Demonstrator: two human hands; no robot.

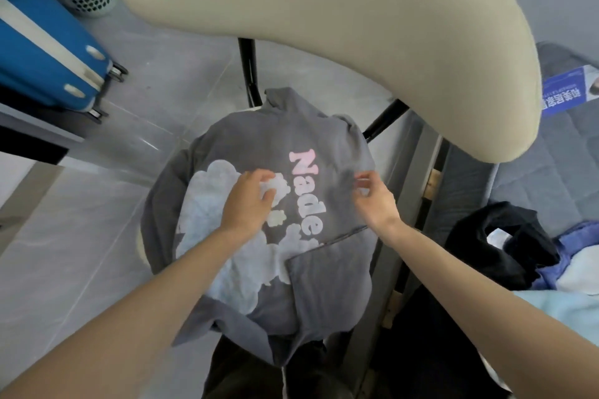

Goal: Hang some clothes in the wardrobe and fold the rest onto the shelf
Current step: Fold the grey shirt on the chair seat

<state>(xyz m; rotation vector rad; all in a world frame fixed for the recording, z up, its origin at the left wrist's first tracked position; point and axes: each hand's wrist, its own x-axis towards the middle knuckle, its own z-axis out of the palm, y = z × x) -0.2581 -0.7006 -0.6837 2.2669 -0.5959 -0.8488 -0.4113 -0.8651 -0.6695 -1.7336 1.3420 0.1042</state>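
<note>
Pinching grey hoodie (324, 139) cloth mid-chest, both hands' fingers (264, 176) curled; hem overhanging chair seat, bare floor (97, 220) left.

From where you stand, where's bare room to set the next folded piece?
The chair seat is fully covered by the grey hoodie, with both hands on it. The bed has a bare quilted patch between the blue leaflet and the black garment. Below that, clothes crowd it.
</note>
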